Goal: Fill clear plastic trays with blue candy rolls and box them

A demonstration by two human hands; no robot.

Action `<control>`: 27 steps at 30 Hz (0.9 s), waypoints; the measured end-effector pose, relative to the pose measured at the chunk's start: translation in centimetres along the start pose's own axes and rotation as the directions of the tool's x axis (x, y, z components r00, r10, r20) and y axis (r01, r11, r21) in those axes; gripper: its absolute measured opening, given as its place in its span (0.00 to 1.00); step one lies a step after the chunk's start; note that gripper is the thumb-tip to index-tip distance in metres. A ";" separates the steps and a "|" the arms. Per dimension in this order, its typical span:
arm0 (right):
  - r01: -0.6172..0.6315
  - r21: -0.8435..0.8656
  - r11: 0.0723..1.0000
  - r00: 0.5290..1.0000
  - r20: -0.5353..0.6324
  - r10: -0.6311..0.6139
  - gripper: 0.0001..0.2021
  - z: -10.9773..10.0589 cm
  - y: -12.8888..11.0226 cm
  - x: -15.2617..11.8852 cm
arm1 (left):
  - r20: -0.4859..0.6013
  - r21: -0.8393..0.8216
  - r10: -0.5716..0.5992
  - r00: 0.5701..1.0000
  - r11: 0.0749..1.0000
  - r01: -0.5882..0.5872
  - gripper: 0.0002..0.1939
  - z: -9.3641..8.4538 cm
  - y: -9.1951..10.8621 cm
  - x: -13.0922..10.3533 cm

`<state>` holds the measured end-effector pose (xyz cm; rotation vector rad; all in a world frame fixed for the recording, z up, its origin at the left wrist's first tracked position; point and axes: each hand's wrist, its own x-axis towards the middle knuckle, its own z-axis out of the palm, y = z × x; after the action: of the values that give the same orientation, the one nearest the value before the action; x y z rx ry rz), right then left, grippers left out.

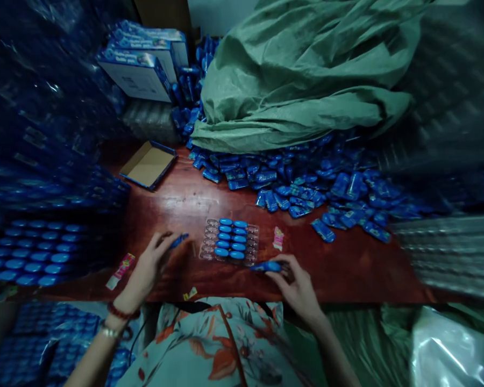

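Observation:
A clear plastic tray [252,236] lies in the middle of the red-brown table. Its two middle columns hold blue oval pieces [225,236]; the hollows along both sides hold none. Left of the tray, my left hand [158,255] is closed on a small blue packet [179,240], the fingertips partly hidden. To the tray's lower right, my right hand [292,274] pinches another blue packet [268,266] between thumb and fingers, close to the tray's corner.
Loose blue packets [302,188] are heaped at the back under a green cloth [306,80]. An open shallow box [148,165] lies back left. Filled trays [30,252] stack at left, clear trays [452,252] at right. Pink wrappers [120,271] and a yellow scrap [190,293] lie nearby.

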<state>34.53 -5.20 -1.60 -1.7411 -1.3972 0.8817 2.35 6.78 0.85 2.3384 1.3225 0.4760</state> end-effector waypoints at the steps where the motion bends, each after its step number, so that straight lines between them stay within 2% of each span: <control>1: 0.074 0.003 0.997 0.997 0.014 -0.074 0.08 1.1 -0.3 -0.6 | 0.002 -0.048 0.022 1.000 0.999 -0.022 0.18 0.0 0.8 -1.4; 4: 0.327 -0.109 0.939 0.945 0.067 -0.322 0.11 4.1 -0.3 -1.1 | 0.059 -0.149 0.076 0.995 0.987 -0.067 0.20 1.9 3.4 -3.8; 7: 0.501 -0.295 0.813 0.862 0.095 -0.497 0.17 5.4 0.6 -0.8 | 0.020 -0.138 0.183 0.983 0.974 -0.179 0.22 4.7 4.5 -3.8; 9: 0.557 -0.385 0.736 0.823 0.136 -0.552 0.21 5.3 1.0 -0.6 | -0.028 -0.090 0.291 0.956 0.952 -0.292 0.21 5.9 4.4 -3.0; 11: 0.587 -0.420 0.692 0.803 0.194 -0.564 0.23 4.8 1.0 -0.4 | -0.032 -0.051 0.393 0.919 0.918 -0.394 0.20 6.2 4.2 -2.2; 14: 0.594 -0.381 0.709 0.804 0.233 -0.548 0.23 4.0 0.6 -0.3 | -0.037 -0.051 0.481 0.876 0.874 -0.483 0.20 5.9 4.3 -1.3; 15: 0.576 -0.335 0.746 0.818 0.219 -0.533 0.22 3.9 0.4 -0.2 | -0.046 -0.071 0.475 0.879 0.876 -0.477 0.19 5.8 4.4 -1.2; 17: 0.454 -0.205 0.867 0.891 0.116 -0.439 0.17 3.8 0.2 -0.1 | -0.059 -0.152 0.374 0.926 0.913 -0.379 0.16 5.9 4.6 -1.1; 19: 0.215 -0.026 0.976 0.977 -0.008 -0.215 0.12 3.9 -0.1 0.0 | -0.062 -0.264 0.214 0.975 0.939 -0.223 0.12 6.2 4.7 -1.0; 20: 0.075 0.080 0.994 0.997 -0.039 -0.072 0.12 4.0 -0.2 0.0 | -0.064 -0.313 0.143 0.988 0.937 -0.156 0.10 6.4 4.6 -1.0; 22: -0.159 0.286 0.945 0.985 -0.013 0.170 0.13 4.2 -0.5 0.0 | -0.071 -0.378 0.068 0.995 0.921 -0.090 0.07 6.7 4.4 -1.0; 23: -0.236 0.369 0.899 0.969 0.021 0.246 0.14 4.2 -0.6 0.0 | -0.079 -0.394 0.051 0.996 0.916 -0.079 0.07 6.8 4.3 -1.0; 25: -0.313 0.473 0.824 0.944 0.055 0.326 0.16 4.4 -0.6 0.0 | -0.080 -0.412 0.040 0.996 0.909 -0.070 0.07 6.9 3.9 -1.1; 27: -0.321 0.505 0.801 0.937 0.048 0.346 0.16 4.5 -0.6 -0.2 | -0.072 -0.412 0.068 0.995 0.907 -0.092 0.08 6.8 3.7 -1.4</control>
<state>30.34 -4.78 -3.36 -1.5900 -0.7283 1.2598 7.63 2.64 -3.30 2.0377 1.0277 0.7726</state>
